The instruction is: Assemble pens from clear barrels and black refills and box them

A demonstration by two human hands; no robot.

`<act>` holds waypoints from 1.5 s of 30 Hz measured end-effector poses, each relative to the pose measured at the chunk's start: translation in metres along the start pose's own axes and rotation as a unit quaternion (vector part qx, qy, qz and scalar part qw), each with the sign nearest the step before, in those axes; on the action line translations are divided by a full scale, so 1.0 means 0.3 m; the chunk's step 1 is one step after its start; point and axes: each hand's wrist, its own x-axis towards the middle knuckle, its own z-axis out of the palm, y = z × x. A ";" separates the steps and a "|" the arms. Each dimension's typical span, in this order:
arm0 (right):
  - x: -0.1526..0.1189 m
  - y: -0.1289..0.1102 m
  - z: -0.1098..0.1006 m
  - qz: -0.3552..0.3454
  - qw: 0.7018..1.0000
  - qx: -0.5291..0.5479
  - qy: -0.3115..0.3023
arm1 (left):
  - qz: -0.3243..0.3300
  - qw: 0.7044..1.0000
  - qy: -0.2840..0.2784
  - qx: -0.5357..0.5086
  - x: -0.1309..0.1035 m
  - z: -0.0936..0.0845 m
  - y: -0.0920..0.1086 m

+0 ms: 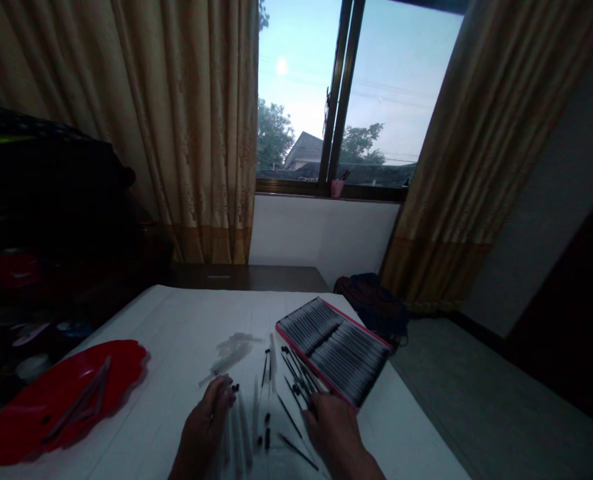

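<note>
My left hand (207,415) is over the front of the white table, its fingers curled together. Small black caps (235,387) lie at its fingertips, and what it pinches, if anything, is hidden. Just right of it lie several clear tubes (243,430). My right hand (332,427) is closed at the near ends of several thin dark sticks (296,373), like pen refills; I cannot make out what is in its fingers. Between my hands are loose black caps (267,437) and more thin sticks. A pink-rimmed box (333,347) with rows of dark, slim pieces sits beyond my right hand.
A pile of clear strips or tubes (233,350) lies mid-table. On the left is a red scalloped tray (121,357) holding long clear pieces. Dark clutter (41,267) borders the table's left side. Dark cloth (373,303) lies past the far right corner, below the window.
</note>
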 end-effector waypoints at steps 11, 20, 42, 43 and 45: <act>0.020 -0.072 0.017 -0.017 0.995 -0.099 -0.027 | 0.171 0.978 -0.009 0.119 -0.022 0.064 0.028; -0.057 -0.065 -0.088 -0.121 0.991 0.050 0.037 | 0.211 0.963 0.033 0.168 -0.022 0.024 0.003; -0.047 -0.099 -0.141 -0.165 0.985 0.046 0.034 | 0.200 0.963 -0.039 0.173 -0.021 -0.033 0.036; -0.043 -0.105 -0.147 -0.166 0.985 0.039 0.026 | 0.201 0.962 -0.051 0.177 -0.022 -0.034 0.038; -0.032 -0.116 -0.163 -0.166 0.986 0.029 0.017 | 0.206 0.959 -0.069 0.183 -0.023 -0.038 0.042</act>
